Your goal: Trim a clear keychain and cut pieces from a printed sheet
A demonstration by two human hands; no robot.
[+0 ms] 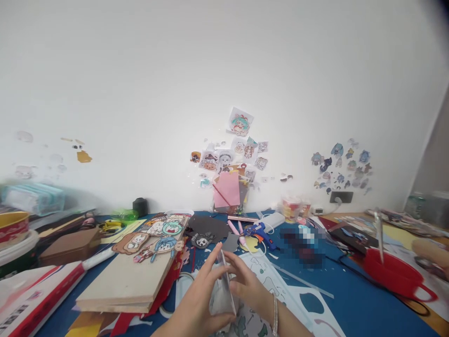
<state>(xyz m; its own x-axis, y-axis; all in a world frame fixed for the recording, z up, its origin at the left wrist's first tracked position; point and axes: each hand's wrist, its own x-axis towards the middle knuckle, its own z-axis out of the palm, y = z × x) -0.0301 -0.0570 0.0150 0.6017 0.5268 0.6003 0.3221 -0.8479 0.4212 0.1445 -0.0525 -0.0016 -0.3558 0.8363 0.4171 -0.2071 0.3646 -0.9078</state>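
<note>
Hands met low at the centre of the head view, both closed on 1 thin clear sheet point(224, 285) held on edge above the bench point(351, 299). The left hand point(199, 299) gripped the sheet's near side with fingers extended upward along its face; the right hand point(245, 281) pressed the opposite face, thumb and fingers pinching the upper edge. This two-sided grip appeared meant to keep a flimsy film from buckling, and the upright hold would let its edge be seen. A bracelet point(274, 313) sat on the right wrist.

Directly under the hands lay a white cut-out sheet point(280, 285) with shapes removed, flat on the blue bench surface, likely kept close as working stock. To the left, a wooden board point(129, 281) carried several cartoon cut-outs point(157, 236) laid face up, apart from the clutter, seemingly parked as finished pieces. A blue glue gun point(261, 232) rested beyond the hands, its nozzle turned away from the paper. At the right, a red bowl point(393, 274) held an upright utensil whose kind could not be determined. Stickers point(240, 122) were fixed to the wall behind the bench. Part of the bench surface right of centre was blurred out and was not assessed.
</note>
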